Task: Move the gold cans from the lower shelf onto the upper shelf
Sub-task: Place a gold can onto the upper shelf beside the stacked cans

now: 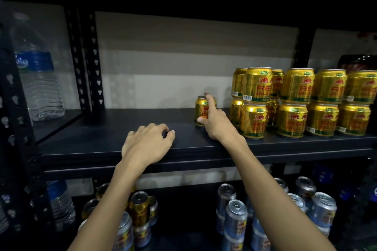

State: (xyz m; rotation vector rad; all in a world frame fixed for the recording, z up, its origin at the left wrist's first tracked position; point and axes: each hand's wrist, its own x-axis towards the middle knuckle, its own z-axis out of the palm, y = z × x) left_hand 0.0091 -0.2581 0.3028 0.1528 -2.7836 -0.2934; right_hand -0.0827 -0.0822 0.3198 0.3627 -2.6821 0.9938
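A single gold can [202,111] stands upright on the black upper shelf [114,128], left of a two-layer stack of gold cans [293,104]. My right hand [216,122] wraps this can, thumb at its base and forefinger over its top. My left hand [149,142] rests palm down on the shelf's front edge, fingers curled, holding nothing. On the lower shelf, several gold cans [138,208] stand behind my left forearm, partly hidden.
Silver cans [234,216] crowd the lower shelf at centre and right. A large water bottle [38,79] stands in the left bay, another [61,206] below it. Black perforated uprights [85,59] divide the bays. Dark bottles [357,63] sit at far right.
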